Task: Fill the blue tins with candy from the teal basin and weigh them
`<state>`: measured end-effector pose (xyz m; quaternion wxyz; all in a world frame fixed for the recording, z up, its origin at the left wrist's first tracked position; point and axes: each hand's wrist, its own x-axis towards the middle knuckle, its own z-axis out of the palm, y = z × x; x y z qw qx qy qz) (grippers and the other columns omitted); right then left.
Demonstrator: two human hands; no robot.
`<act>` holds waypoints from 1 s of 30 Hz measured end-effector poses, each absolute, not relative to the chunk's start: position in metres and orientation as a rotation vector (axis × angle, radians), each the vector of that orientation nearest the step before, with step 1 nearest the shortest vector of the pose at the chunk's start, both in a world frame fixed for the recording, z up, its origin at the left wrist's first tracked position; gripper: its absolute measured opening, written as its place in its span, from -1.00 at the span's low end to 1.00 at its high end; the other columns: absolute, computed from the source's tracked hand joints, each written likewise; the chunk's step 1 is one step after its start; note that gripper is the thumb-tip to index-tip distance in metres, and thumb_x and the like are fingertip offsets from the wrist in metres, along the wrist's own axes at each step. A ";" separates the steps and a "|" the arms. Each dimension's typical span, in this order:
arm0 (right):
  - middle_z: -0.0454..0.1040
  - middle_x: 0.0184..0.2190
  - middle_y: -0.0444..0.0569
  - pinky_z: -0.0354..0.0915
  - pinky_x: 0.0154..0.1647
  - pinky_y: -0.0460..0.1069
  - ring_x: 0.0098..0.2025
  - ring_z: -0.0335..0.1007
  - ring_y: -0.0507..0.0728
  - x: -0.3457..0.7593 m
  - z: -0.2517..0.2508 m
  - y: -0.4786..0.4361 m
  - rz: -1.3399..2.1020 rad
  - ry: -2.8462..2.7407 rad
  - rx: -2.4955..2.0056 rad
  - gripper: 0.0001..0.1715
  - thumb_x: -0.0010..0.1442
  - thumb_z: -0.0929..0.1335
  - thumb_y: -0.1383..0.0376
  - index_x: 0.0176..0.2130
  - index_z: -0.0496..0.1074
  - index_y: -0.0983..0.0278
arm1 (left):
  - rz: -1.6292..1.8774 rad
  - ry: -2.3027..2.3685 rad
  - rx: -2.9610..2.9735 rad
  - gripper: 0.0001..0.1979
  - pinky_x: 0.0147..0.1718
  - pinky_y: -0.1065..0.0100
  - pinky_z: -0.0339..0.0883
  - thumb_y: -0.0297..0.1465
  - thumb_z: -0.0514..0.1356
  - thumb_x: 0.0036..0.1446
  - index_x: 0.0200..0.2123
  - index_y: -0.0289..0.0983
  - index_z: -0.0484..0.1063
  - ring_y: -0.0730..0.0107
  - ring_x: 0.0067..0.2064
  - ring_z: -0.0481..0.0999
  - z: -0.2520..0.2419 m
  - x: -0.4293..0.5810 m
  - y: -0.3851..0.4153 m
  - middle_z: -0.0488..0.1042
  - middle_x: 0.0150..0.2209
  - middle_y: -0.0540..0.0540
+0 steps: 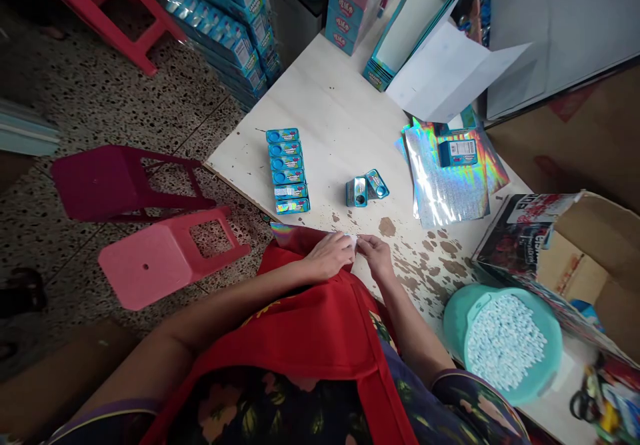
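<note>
At the table's near edge my left hand (327,256) and my right hand (375,256) meet, fingers closed. Pinched between them is a small white piece (353,239), partly hidden, whose kind I cannot make out. A shiny holographic sheet (286,232) lies under my left hand and forearm, over the red apron (305,325). Just beyond my hands, a small blue tin-like box (357,191) stands beside another blue box (377,183), which is tilted against it. Several similar blue boxes (288,163) form a row to the left.
Holographic sheets (445,195) with a blue box (458,153) on them lie at the right. A teal bucket (453,315) of small wrapped pieces and an open carton (530,208) stand nearer. Stools (145,258) and stacked blue packs (235,38) are left of the table.
</note>
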<state>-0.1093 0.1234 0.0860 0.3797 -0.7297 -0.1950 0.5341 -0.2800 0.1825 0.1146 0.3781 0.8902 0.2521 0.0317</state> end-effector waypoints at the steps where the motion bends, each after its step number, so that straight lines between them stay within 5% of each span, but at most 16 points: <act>1: 0.58 -0.41 0.01 0.42 -0.18 0.15 -0.35 0.49 0.18 -0.109 0.091 0.125 1.347 -0.527 -1.874 -0.54 -0.13 0.50 -0.03 -0.37 0.50 0.27 | 0.127 0.695 2.224 -0.82 -0.05 0.22 0.25 -0.39 0.09 0.30 -0.28 -0.26 0.48 0.22 -0.06 0.29 0.121 -0.285 0.187 0.40 -0.18 -0.12; 6: 0.50 0.01 0.07 0.31 0.07 0.16 0.06 0.39 0.25 -0.121 0.137 0.142 1.237 -0.892 -1.801 -0.36 -0.07 0.52 0.03 -0.01 0.44 0.19 | 0.209 0.922 2.120 -0.81 -0.04 0.21 0.22 -0.39 0.06 0.31 -0.29 -0.27 0.46 0.22 -0.07 0.29 0.162 -0.313 0.220 0.37 -0.17 -0.13; 8: 0.53 -0.06 0.02 0.32 0.04 0.14 -0.01 0.41 0.23 -0.134 0.151 0.154 1.250 -1.133 -1.724 -0.33 -0.09 0.55 0.08 0.00 0.43 0.17 | 0.178 0.931 2.152 -0.79 -0.05 0.20 0.23 -0.39 0.05 0.31 -0.30 -0.27 0.46 0.20 -0.07 0.30 0.174 -0.321 0.230 0.38 -0.17 -0.13; 11: 0.51 -0.41 -0.11 0.34 -0.19 0.04 -0.33 0.41 0.13 -0.159 0.157 0.175 1.366 -1.267 -1.658 -0.65 -0.04 0.51 0.06 -0.31 0.49 0.21 | 0.208 0.983 2.137 -0.77 -0.02 0.18 0.25 -0.40 0.03 0.31 -0.28 -0.25 0.48 0.20 -0.05 0.34 0.182 -0.332 0.237 0.40 -0.17 -0.14; 13: 0.44 -0.50 -0.15 0.31 -0.30 0.01 -0.44 0.36 0.08 -0.175 0.154 0.188 1.450 -1.167 -1.608 -0.68 0.02 0.47 0.04 -0.43 0.44 0.22 | 0.420 1.214 1.952 -0.77 0.03 0.19 0.27 -0.40 0.02 0.30 -0.14 -0.23 0.47 0.23 -0.02 0.37 0.178 -0.340 0.236 0.41 -0.08 -0.15; 17: 0.45 -0.50 -0.17 0.31 -0.28 0.00 -0.45 0.39 0.06 -0.199 0.147 0.208 1.501 -0.817 -1.510 -0.64 -0.05 0.51 0.06 -0.39 0.39 0.21 | 0.782 1.393 1.181 -0.54 -0.13 0.29 0.40 -0.27 0.20 0.14 0.11 -0.22 0.30 0.30 -0.06 0.46 0.159 -0.355 0.222 0.39 0.04 -0.18; 23: 0.51 -0.42 -0.09 0.33 -0.24 0.00 -0.33 0.41 0.10 -0.222 0.131 0.222 1.452 -0.769 -1.558 -0.63 -0.09 0.52 0.05 -0.42 0.42 0.23 | 0.784 1.323 0.794 -0.76 -0.39 0.41 0.31 -0.22 0.19 0.07 -0.41 -0.30 0.39 0.45 -0.43 0.41 0.132 -0.366 0.213 0.42 -0.49 -0.01; 30: 0.48 -0.39 -0.06 0.30 -0.24 0.01 -0.32 0.35 0.11 -0.240 0.109 0.255 1.263 -1.048 -1.703 -0.64 -0.01 0.46 0.01 -0.39 0.49 0.25 | 0.683 1.564 1.218 -0.80 -0.35 0.40 0.27 -0.27 0.13 0.13 -0.26 -0.23 0.47 0.38 -0.36 0.44 0.120 -0.400 0.259 0.47 -0.42 0.01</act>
